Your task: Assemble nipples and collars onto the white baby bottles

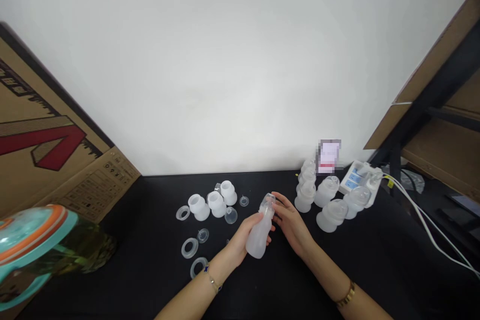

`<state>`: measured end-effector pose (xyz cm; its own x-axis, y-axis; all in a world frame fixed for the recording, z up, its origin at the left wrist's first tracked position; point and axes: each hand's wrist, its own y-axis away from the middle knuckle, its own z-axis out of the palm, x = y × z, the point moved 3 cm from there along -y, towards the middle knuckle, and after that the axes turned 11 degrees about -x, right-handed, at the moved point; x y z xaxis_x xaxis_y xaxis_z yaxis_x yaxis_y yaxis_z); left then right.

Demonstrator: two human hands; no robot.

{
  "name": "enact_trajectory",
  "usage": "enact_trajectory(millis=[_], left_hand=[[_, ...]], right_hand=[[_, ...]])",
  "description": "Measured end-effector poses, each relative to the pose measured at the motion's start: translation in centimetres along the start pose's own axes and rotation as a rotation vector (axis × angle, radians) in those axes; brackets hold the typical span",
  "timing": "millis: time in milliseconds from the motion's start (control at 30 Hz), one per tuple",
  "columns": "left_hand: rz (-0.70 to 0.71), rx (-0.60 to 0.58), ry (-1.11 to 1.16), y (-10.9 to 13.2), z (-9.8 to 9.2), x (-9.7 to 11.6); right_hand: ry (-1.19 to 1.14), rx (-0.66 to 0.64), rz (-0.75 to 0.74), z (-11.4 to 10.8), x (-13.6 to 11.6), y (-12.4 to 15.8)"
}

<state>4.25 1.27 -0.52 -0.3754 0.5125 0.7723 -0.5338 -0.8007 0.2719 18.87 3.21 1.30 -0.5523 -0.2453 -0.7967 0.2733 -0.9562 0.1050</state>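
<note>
Over the black tabletop (375, 270), the left hand (238, 242) grips a tilted frosted baby bottle (258, 237); the right hand (291, 225) stands open just beside its neck (contact unclear). Translucent rings (189, 248) lie nearer left; frosted bottle parts (327, 192) cluster farther off.

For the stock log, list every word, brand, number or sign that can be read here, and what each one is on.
Cardboard box: "7", possibly, as a large red angular mark that may be only a logo.
Printed panel on the box: too small to read.
Card: pixelated, unreadable.
White device: blue labels too small to read.
Bottle: no readable text.
</note>
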Motion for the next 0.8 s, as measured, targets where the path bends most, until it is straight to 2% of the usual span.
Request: enact_trajectory(millis=[800], left_hand=[[0.014,0.004,-0.027,0.15,0.06,0.16]], right_hand=[[0.071,-0.01,-0.059,0.25,-0.34,-0.1]])
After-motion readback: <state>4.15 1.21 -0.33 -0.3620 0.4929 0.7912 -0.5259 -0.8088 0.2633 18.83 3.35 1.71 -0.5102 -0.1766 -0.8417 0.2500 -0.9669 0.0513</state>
